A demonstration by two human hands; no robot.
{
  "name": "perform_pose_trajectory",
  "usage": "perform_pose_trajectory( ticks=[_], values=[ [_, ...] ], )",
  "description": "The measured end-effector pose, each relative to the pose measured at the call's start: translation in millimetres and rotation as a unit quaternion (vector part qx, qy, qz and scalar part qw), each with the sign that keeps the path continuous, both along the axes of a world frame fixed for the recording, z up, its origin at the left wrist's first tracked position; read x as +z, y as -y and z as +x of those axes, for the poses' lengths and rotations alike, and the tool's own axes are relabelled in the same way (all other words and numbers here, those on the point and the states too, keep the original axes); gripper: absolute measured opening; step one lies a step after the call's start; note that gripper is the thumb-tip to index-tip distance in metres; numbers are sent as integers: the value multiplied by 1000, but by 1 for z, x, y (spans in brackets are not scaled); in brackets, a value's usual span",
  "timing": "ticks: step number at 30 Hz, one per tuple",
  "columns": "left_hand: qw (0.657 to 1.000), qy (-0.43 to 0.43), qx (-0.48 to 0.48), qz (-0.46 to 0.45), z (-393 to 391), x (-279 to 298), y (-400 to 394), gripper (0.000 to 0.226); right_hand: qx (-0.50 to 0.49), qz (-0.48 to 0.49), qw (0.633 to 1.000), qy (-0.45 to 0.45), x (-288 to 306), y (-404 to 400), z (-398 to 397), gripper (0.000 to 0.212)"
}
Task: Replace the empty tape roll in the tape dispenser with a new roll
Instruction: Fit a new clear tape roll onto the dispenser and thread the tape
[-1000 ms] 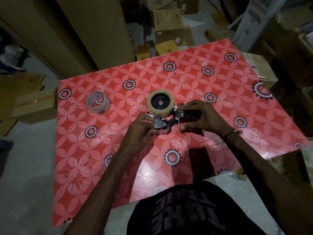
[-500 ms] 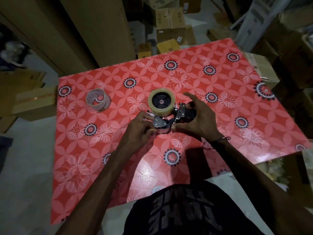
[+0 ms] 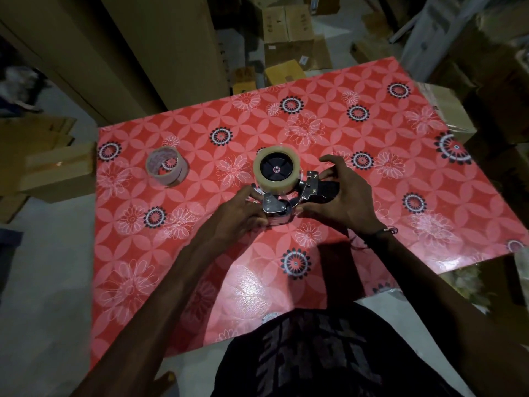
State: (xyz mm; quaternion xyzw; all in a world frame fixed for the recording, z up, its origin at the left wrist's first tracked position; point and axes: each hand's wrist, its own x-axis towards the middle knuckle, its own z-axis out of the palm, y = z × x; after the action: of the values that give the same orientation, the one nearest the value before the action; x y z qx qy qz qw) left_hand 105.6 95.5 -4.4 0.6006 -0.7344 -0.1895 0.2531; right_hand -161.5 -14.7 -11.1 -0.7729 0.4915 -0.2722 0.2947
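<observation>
The tape dispenser [image 3: 307, 190] lies on its side on the red flowered table [image 3: 357, 239], with a full clear roll of tape [image 3: 277, 169] seated on its black hub. My left hand [image 3: 239, 212] pinches the metal front end with the roller [image 3: 274, 208]. My right hand [image 3: 343, 196] lies over the black handle, fingers spread, thumb near the metal plate. The empty tape core [image 3: 166, 166] stands on the table to the left, apart from both hands.
Cardboard boxes [image 3: 287, 32] are stacked on the floor beyond the table's far edge, and more sit at the left [image 3: 57, 170] and right [image 3: 446, 107]. A tall cardboard sheet [image 3: 160, 47] leans behind the table's far left corner.
My right hand has loosened from a closed grip on the handle, and its fingers now spread over it. The left hand stays on the dispenser's front end.
</observation>
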Motion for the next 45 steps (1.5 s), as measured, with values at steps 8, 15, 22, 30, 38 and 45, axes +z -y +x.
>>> perform_pose_trajectory(
  ticks=[8, 15, 22, 30, 38, 45],
  values=[
    [996, 31, -54, 66, 17, -7, 4, 26, 12, -4, 1000, -1, 1, 2, -4, 109],
    [999, 15, -13, -35, 6, -12, -18, 19, 35, -12, 999, -4, -2, 10, -5, 106],
    [971, -81, 225, 27, -55, 4, -36, 55, 17, -16, 1000, -5, -10, 13, -6, 71],
    [969, -73, 235, 30, -86, 7, -21, 58, 27, 39, 999, -3, -4, 18, -7, 59],
    [952, -107, 286, 0, -87, 8, -13, 41, 57, 138, 986, -80, 12, 33, -3, 43],
    [912, -201, 356, -29, -94, 1, -8, 46, 40, 191, 978, -72, 30, 38, 7, 66]
  ],
)
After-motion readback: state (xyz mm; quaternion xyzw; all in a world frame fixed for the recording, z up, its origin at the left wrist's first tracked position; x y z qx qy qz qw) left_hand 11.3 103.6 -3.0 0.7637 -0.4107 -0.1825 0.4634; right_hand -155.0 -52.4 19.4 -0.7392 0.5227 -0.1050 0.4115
